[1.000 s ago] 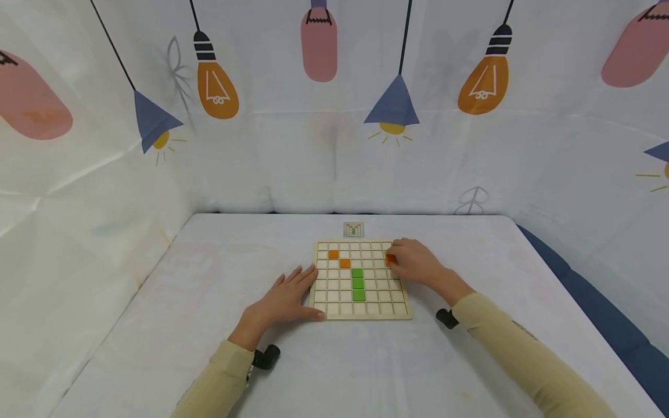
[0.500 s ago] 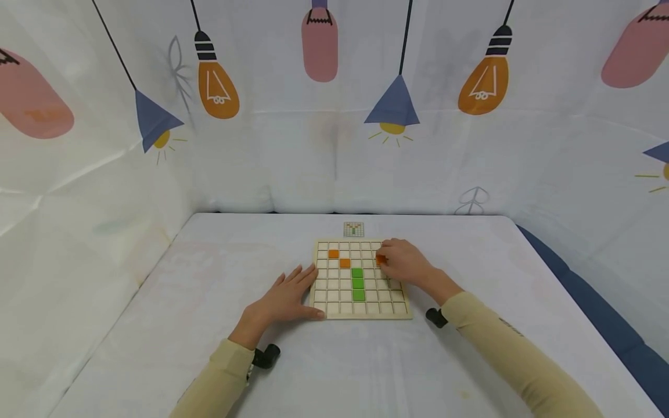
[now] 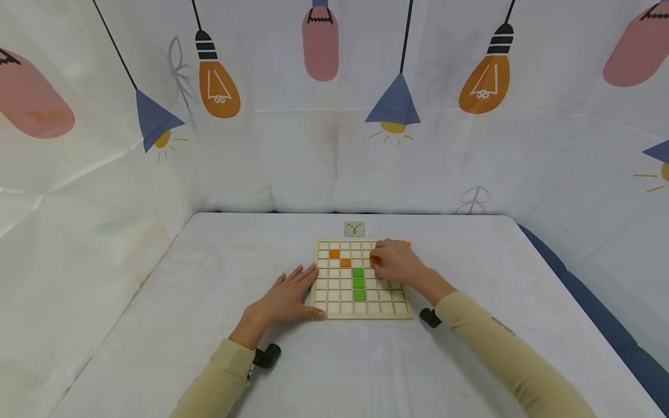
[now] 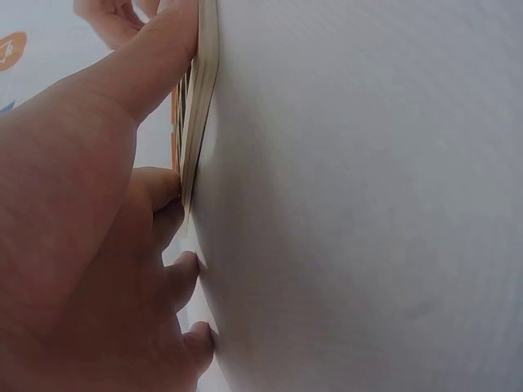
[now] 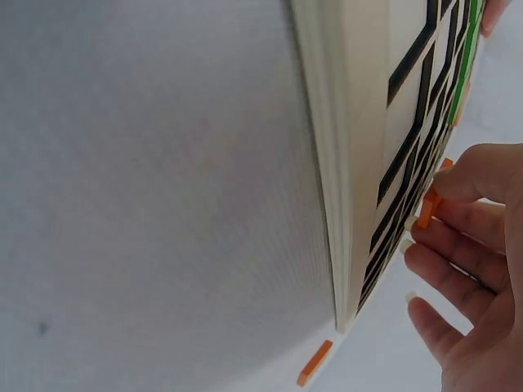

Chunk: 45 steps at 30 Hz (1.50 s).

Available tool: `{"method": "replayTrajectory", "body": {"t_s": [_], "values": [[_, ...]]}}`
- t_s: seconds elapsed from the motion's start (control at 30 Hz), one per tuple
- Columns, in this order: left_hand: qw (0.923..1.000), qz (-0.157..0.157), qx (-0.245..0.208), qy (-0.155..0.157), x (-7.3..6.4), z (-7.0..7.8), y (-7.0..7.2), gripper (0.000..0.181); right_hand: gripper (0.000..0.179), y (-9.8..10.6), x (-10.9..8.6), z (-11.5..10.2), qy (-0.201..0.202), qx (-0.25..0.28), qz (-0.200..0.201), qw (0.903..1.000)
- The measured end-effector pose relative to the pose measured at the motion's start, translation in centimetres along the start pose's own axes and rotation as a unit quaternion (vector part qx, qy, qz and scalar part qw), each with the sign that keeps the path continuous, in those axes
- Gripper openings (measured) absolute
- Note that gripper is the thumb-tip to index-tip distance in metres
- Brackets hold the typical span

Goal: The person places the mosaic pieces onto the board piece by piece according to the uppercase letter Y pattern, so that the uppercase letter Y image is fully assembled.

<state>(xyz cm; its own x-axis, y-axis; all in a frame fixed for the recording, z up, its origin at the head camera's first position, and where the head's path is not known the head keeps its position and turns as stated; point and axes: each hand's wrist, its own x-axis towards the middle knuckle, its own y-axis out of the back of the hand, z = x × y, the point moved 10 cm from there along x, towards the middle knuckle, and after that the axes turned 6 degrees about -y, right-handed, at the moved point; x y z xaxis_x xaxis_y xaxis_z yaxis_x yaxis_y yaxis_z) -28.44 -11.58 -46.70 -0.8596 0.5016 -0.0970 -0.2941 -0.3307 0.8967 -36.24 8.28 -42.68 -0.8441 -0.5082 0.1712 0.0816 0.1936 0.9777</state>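
Observation:
A pale wooden grid board (image 3: 340, 310) lies on the table, with orange square tiles (image 3: 346, 263) in a diagonal at its upper left and a column of green tiles (image 3: 358, 283) at its middle. My left hand (image 3: 282, 299) rests against the board's left edge, fingers spread and thumb at the near corner. Over the upper right squares, my right hand (image 3: 401, 261) pinches an orange tile (image 5: 427, 208) between thumb and fingertips. The hand hides part of the board beneath it. In the left wrist view, the left thumb (image 4: 155, 61) lies along the board's rim.
A small printed card (image 3: 354, 229) with a coloured grid pattern lies just behind the board. One loose orange tile (image 5: 315, 363) is on the table past the board's far right corner. White cloth (image 3: 444, 168) printed with lamps hangs behind the table.
My right hand has moved left over the board with the orange tile, uncovering the loose orange tile behind it. The left hand has stayed at the board's edge.

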Motion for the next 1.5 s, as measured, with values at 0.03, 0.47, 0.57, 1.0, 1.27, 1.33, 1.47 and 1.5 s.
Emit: {"method": "replayTrajectory", "body": {"t_s": [0.03,0.47,0.57,1.0,1.27,1.33,1.47,1.5], "values": [[1.0,0.0,0.0,0.0,0.0,0.0,0.0,0.104,0.014,-0.1,0.1,-0.1,0.003,-0.003,0.002,1.0],[1.0,0.0,-0.001,0.004,0.0,0.2,0.2,0.103,0.016,-0.6,0.7,-0.8,0.014,-0.022,0.005,0.9996],[1.0,0.0,0.001,0.005,0.0,0.3,0.3,0.103,0.015,-0.6,0.7,-1.0,0.016,-0.022,0.007,0.9996],[1.0,0.003,0.002,0.004,0.1,0.0,0.0,0.103,0.015,-0.6,0.7,-1.3,0.002,-0.008,-0.008,0.9999],[1.0,0.002,0.008,0.006,0.1,-0.1,0.0,0.104,0.015,-0.7,0.8,-1.2,0.002,0.01,-0.014,0.9999],[0.9999,0.002,0.008,0.006,0.2,-0.1,0.0,0.104,0.015,-0.7,0.8,-1.1,0.0,0.016,-0.014,0.9998],[0.9999,0.004,0.009,0.006,0.2,-0.1,0.0,0.104,0.017,-0.8,0.8,-1.0,-0.005,0.024,-0.016,0.9996],[0.9999,0.004,0.01,0.006,0.2,-0.1,0.0,0.104,0.017,-0.9,0.8,-1.0,-0.003,0.024,-0.014,0.9996]]}}
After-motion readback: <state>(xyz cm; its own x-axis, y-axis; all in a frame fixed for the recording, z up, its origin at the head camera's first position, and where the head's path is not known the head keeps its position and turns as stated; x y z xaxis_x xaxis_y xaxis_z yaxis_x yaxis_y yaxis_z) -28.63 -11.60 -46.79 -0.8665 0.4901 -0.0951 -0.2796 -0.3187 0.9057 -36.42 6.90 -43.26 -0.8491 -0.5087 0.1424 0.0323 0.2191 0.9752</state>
